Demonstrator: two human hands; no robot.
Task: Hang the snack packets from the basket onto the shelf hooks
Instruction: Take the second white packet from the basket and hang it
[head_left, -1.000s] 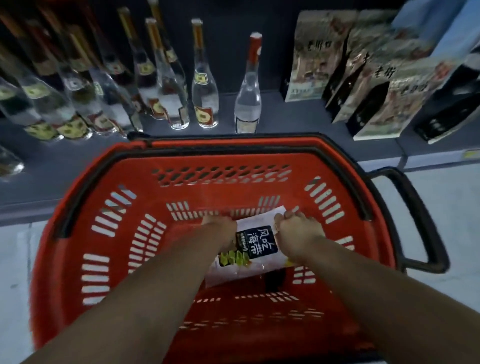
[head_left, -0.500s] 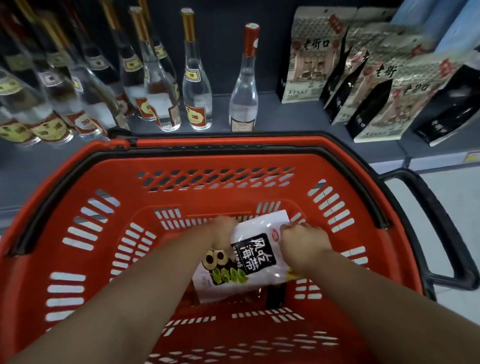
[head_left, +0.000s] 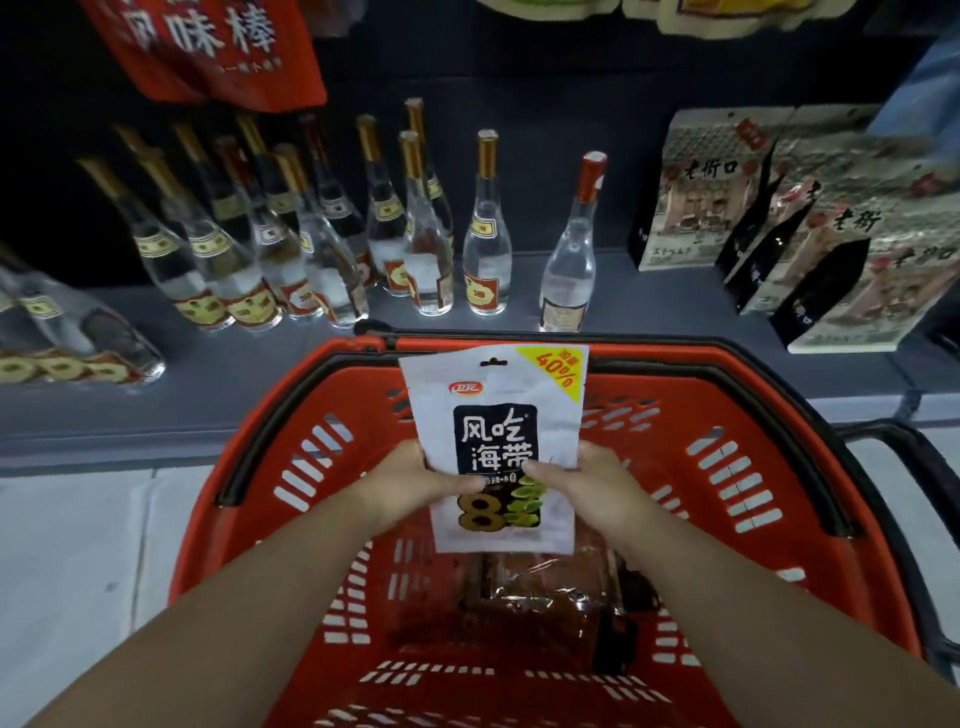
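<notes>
A white snack packet (head_left: 493, 415) with a black label and a yellow 40% corner stands upright above the red basket (head_left: 753, 499). My left hand (head_left: 410, 483) grips its left edge and my right hand (head_left: 592, 483) grips its right edge, thumbs on the front. A hang hole shows at the packet's top. Dark clear-wrapped packets (head_left: 550, 597) lie on the basket floor below it. Red and yellow packets (head_left: 208, 47) hang at the top of the shelf; their hooks are out of view.
A grey shelf (head_left: 623, 291) behind the basket carries several clear glass bottles (head_left: 485, 234) on the left and standing paper snack bags (head_left: 696, 192) on the right. The basket's black handle (head_left: 924, 467) sticks out to the right. Pale floor lies on the left.
Both hands lifted the white packet from the basket floor and turned it upright, facing me. The view tilted upward, showing hanging packets at the top.
</notes>
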